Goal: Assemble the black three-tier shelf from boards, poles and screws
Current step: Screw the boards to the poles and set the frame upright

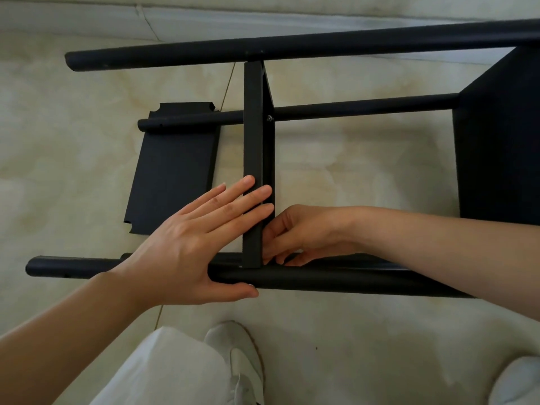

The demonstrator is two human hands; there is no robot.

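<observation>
The black shelf frame lies on its side on the floor. A far pole (pixel 292 46), a lower middle pole (pixel 350 108) and a near pole (pixel 336 280) run left to right. An end board (pixel 499 135) closes the right side. The middle board (pixel 253 135) stands on edge between the poles, with a silver screw (pixel 269 118) at the middle pole. My left hand (pixel 201 238) presses flat against the board's left face, thumb under the near pole. My right hand (pixel 295 235) has curled fingers at the joint of board and near pole; whatever they pinch is hidden. A loose third board (pixel 172 168) lies flat at the left.
The floor is pale marble tile (pixel 365 176) with a wall base along the top. My light trouser leg (pixel 163 372) and pale shoes (pixel 236 346) stand just in front of the near pole.
</observation>
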